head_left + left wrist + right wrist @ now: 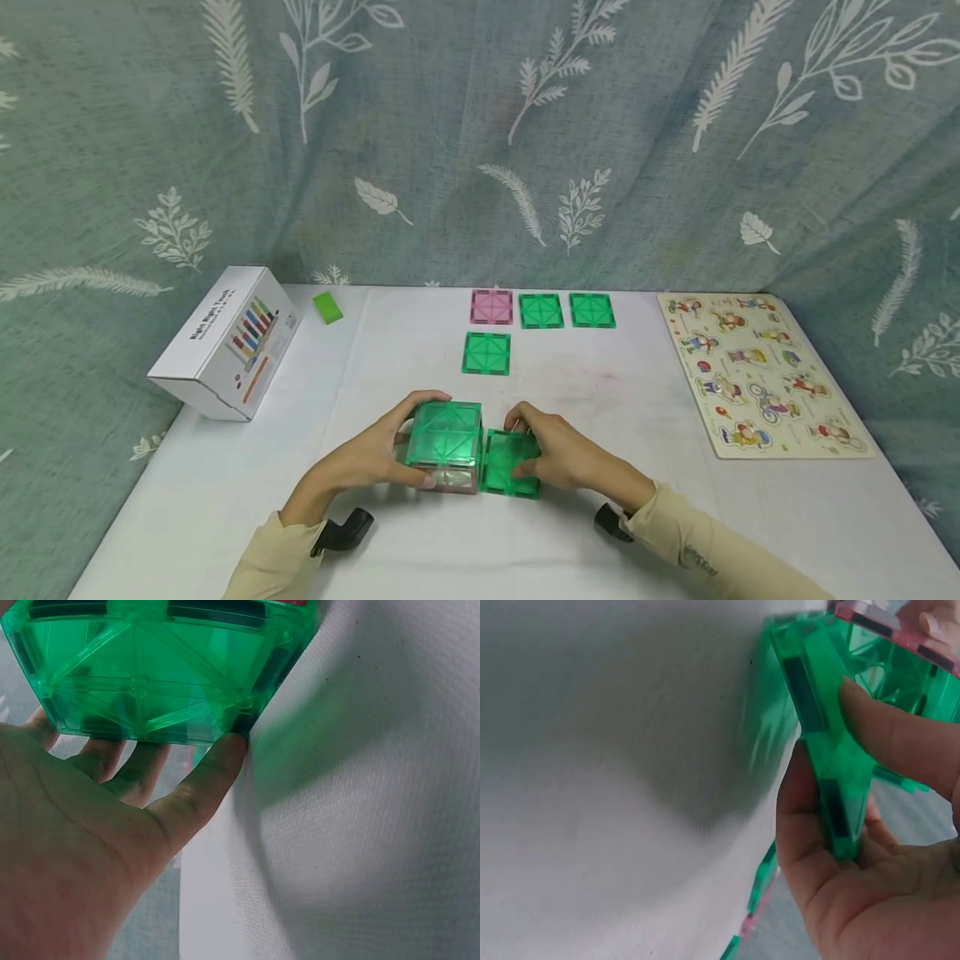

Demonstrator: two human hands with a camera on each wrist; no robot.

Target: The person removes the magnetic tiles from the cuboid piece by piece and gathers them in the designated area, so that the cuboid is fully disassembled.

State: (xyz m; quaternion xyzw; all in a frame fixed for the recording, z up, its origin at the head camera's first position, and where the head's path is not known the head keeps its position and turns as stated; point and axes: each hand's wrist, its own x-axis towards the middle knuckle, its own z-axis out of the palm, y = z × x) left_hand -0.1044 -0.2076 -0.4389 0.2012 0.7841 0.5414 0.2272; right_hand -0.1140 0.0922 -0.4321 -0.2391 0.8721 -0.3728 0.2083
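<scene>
- Here we are at the white table (622, 392), and the left grip (367, 457) has the cube (444, 435), thumb on the near side, fingers round the far side!
- That cube, we see, sits directly in front of the person, green on top and pinkish on its near face.
- And over to the right grip (561, 452), pinching a green tile (501, 463) between thumb and fingers, just beside the cube's right side; whether tile and cube touch, we cannot tell.
- Further back we spot a row: one pink tile (491, 307), then two green tiles (541, 312), with a lone green tile (486, 354) in front of the pink one.
- Out left we have a white box (204, 329) and a small green block (327, 307); out right, a picture board (753, 367).
- Behind it all, we get a leafy curtain (442, 125).
</scene>
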